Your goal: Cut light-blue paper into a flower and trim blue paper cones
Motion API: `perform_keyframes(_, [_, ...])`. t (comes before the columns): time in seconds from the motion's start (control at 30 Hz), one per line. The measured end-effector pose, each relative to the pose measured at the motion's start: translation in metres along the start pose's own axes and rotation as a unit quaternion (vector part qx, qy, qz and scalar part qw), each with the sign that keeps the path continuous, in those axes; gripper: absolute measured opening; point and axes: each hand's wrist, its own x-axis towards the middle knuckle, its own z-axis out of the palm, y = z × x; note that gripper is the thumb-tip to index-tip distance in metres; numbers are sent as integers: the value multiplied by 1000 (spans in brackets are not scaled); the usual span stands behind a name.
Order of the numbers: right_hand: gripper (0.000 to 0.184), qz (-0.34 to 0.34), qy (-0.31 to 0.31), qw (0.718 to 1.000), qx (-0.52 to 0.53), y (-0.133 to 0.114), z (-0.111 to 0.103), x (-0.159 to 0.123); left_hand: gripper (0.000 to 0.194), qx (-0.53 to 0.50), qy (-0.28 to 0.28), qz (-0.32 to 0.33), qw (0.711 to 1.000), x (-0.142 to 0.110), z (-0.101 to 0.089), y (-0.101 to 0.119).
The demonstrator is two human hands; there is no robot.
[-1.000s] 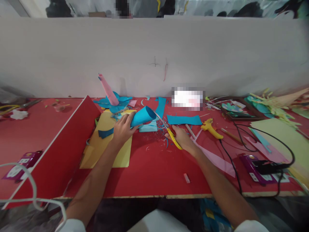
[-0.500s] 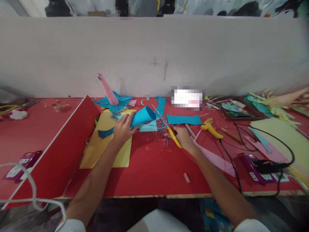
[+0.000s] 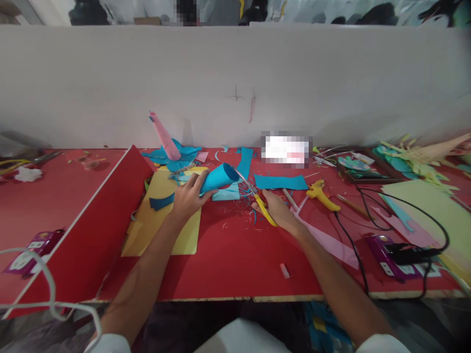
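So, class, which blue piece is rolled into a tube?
The blue tube in the left hand; the two blue strips to its right lie flat on the table.

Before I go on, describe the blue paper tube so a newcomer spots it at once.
On the red table, find the yellow sheets left of center. The left hand, over their right side, holds the tube, its open end toward the scissors. Unlike the flat blue strips nearby, it is rolled.
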Motion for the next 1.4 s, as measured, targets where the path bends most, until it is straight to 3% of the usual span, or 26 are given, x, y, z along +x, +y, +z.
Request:
perform_keyframes(0.7, [36,11,59,996,-69,1,-9,0,76,-66,-20,-3,998,-2,-2,-1])
perform_keyframes(0.83, [25,5,27,1000,-15,2,-9,-3,78,-58,-8,7,998,-1,-2,-1])
perform_keyframes(1.07, [30,5,-34,999,-35,-1,-7,-5,79,-25,-3,27,999,-1,-4,-2])
perform_keyframes(1.4, [29,-4,-19,999,-31,0,-4,-3,76,-5,11,54,998,-1,-3,-2])
